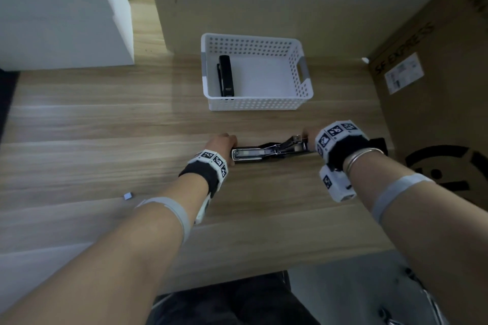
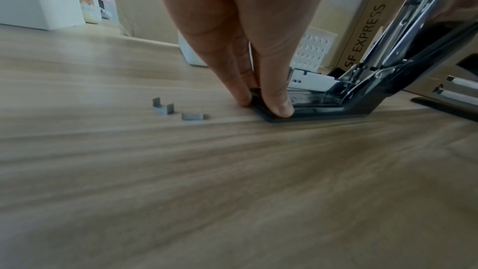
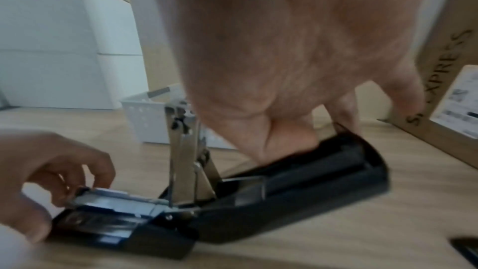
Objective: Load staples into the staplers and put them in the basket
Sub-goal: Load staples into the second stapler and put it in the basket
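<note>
Black stapler (image 1: 269, 153) lies opened on the wooden surface (image 1: 105, 118); left hand (image 1: 221, 143) pinches its base, right hand (image 1: 311, 134) grips its lid.

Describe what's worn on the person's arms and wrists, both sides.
Both forearms are bare, no sleeves. Each wrist has a black strap carrying white blocks printed with black-and-white square markers: left wristband, right wristband. A white camera housing hangs under the right wrist. Thin silver bangles sit behind the right strap. A pale grey band circles each forearm.

Bare forearms; each wrist (image 1: 208, 166) wears a black band with white checkered-marker blocks; right adds silver bangles (image 1: 361, 157).
</note>
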Available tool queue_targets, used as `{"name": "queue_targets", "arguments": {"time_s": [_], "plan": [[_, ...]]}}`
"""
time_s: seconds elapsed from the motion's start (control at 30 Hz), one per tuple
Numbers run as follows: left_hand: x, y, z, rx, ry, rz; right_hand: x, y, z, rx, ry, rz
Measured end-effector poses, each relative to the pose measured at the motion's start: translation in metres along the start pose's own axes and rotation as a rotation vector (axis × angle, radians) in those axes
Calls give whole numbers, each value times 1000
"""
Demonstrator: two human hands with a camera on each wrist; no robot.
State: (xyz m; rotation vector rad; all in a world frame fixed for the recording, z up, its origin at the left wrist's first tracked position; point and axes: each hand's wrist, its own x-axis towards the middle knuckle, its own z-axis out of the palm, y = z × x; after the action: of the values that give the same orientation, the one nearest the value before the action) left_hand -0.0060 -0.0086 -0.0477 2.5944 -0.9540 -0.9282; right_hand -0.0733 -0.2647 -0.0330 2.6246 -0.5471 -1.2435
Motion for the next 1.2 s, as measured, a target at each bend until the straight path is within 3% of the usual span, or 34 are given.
{"name": "queue_targets", "arguments": {"time_s": [0.03, 0.17, 0.27, 0.47, 0.7, 1.07, 1.2], "plan": [[1, 0, -1, 6, -11, 1, 1, 5, 5, 27, 0, 6], [2, -1, -1, 29, -29, 17, -78, -12, -29, 86, 102, 9], [3, -2, -1, 39, -40, 34, -85, -17, -41, 89, 153, -28], [4, -4, -1, 60, -43, 37, -98, -71, -63, 182, 209, -272], [10, -8, 0, 22, -62, 17, -72, -127, -49, 71, 186, -314], [7, -9, 2, 6, -45, 43, -67, -95, -44, 318, 116, -338], [7, -9, -7, 41, -27, 54, -61, -88, -27, 287, 76, -288]]}}
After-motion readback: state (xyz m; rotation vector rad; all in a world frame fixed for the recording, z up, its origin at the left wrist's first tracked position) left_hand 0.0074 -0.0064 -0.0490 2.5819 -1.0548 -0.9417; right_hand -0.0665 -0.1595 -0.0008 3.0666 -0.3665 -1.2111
